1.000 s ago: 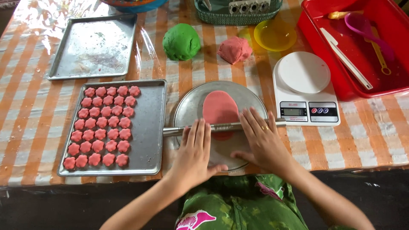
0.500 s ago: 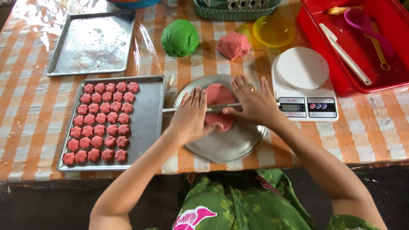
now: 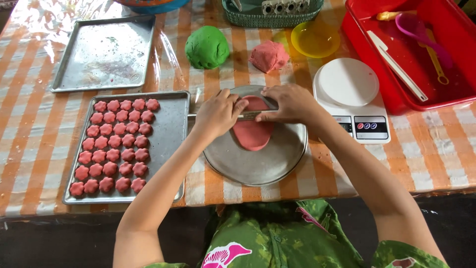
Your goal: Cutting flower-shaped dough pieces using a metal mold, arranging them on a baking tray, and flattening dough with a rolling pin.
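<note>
Head camera view: left hand (image 3: 216,115) and right hand (image 3: 290,103), fingers curled flat, press a thin metal rolling rod (image 3: 248,116) across a pink dough sheet (image 3: 253,131) on a round metal plate (image 3: 267,161), beside a tray of flower-shaped pink cookies (image 3: 115,145) and a white kitchen scale (image 3: 352,97)

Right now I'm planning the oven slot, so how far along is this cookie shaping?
Done: one tray holds rows of pink flower pieces, about two-thirds full. In hand: the left hand and right hand press a thin rod across the pink sheet on the round plate. Left: a pink lump, a green ball and a bare second tray.
</note>
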